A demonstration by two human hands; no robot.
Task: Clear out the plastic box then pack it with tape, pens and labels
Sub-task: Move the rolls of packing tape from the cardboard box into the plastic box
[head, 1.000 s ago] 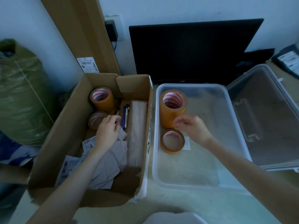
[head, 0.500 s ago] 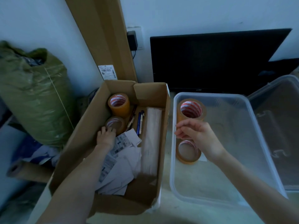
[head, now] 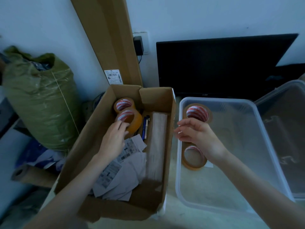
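The clear plastic box [head: 257, 138] sits on the pale table [head: 189, 219], to the right of a cardboard box [head: 79, 156], the two nearly touching at their long sides. Inside the plastic box, at its left end, a thick roll of brown tape [head: 197, 113] stands in the far corner, and a thin roll [head: 194, 160] lies flat nearer the camera, on a small white slip. The right hand [head: 198, 136] hovers over these two rolls, fingers loosely spread and pointing left toward the cardboard box, holding nothing.

In the cardboard box, the left hand [head: 113, 141] grips a tape roll [head: 130, 120], fingers curled against its near side; the roll is tilted, its hole facing up and left. Just behind it another tape roll [head: 123, 103] stands in the far left corner. Right of the gripped roll lie two pens [head: 145, 127] side by side, and beside them a long pale packet [head: 157, 146] runs along the box's right wall. Loose printed labels [head: 118, 172] lie heaped under the left forearm.

The box's clear lid [head: 287, 129] rests at the far right. A dark monitor [head: 222, 66] stands against the wall behind, a tall cardboard sheet [head: 107, 38] leans left of it, and a green sack [head: 38, 100] sits at the left.
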